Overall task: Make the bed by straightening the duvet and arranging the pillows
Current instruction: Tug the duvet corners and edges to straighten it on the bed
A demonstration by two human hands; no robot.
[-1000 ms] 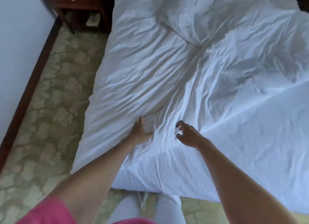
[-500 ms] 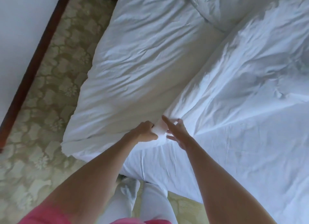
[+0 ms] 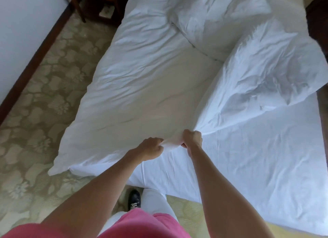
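The white duvet (image 3: 142,88) lies crumpled across the left half of the bed, its near corner hanging over the edge toward the carpet — its other part (image 3: 262,74) is folded and bunched up on the right. A rumpled white pillow (image 3: 213,19) sits at the head, partly under that fold. The near duvet edge (image 3: 173,142) is gathered up into a tight bunch.

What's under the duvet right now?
Both hands, left and right, grip the duvet edge. Bare sheet shows on its right and runs under it. Anything else beneath is covered; the duvet hangs off the bed's left side.
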